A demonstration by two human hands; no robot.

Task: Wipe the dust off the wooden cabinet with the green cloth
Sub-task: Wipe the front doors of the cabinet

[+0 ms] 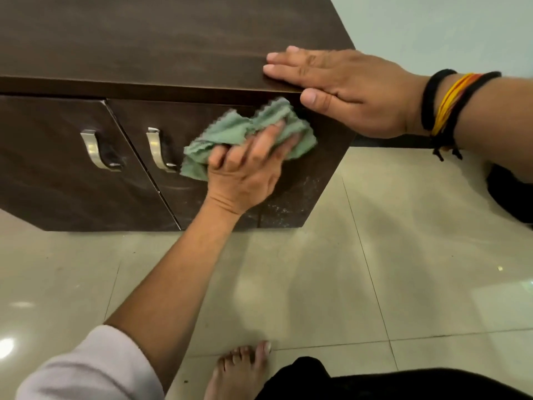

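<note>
A dark brown wooden cabinet (144, 44) fills the upper left, with two front doors. My left hand (248, 171) presses a crumpled green cloth (239, 131) against the upper part of the right door (184, 194). Pale dust specks show low on that door near its right edge. My right hand (346, 85) lies flat, fingers together, on the cabinet's top right corner, thumb hooked over the front edge, holding nothing.
Each door carries a curved metal handle, the left handle (98, 151) and the right handle (160, 150), just left of the cloth. Glossy beige floor tiles (375, 255) spread below. My bare foot (239, 368) stands near the bottom edge. A pale wall (447, 30) rises behind the cabinet's right end.
</note>
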